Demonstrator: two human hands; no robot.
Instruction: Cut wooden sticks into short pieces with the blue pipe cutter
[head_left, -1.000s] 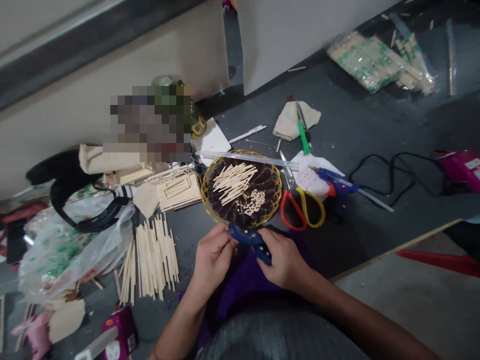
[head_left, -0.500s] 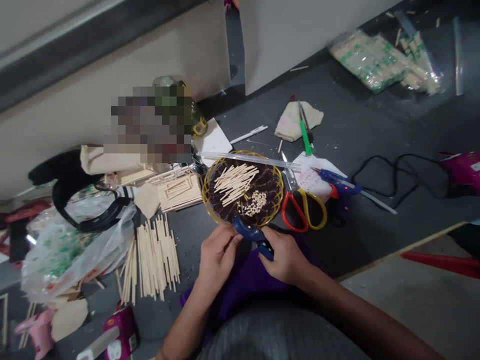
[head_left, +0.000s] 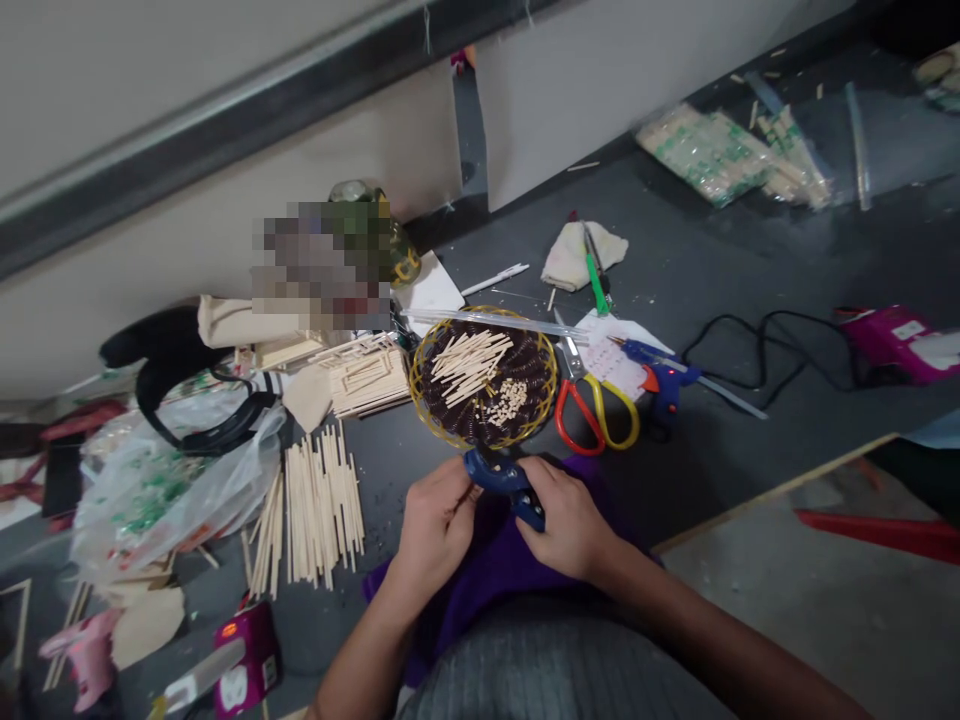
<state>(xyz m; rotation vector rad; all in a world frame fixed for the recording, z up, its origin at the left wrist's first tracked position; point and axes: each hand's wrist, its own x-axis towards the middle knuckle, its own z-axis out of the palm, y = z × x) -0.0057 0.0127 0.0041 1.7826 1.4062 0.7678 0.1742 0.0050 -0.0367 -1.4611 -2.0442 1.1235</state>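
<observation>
Head view is showing the right grip (head_left: 562, 512) holding a blue tool (head_left: 495, 474) tight. The left grip (head_left: 437, 515) is curling by the tool's head, but I cannot tell how closed it is or what it is holding. The tool is hanging by the near edge of a round basket (head_left: 553, 398), where thin sticks (head_left: 472, 366) are lying. Scissors (head_left: 574, 372) are resting beside the basket.
</observation>
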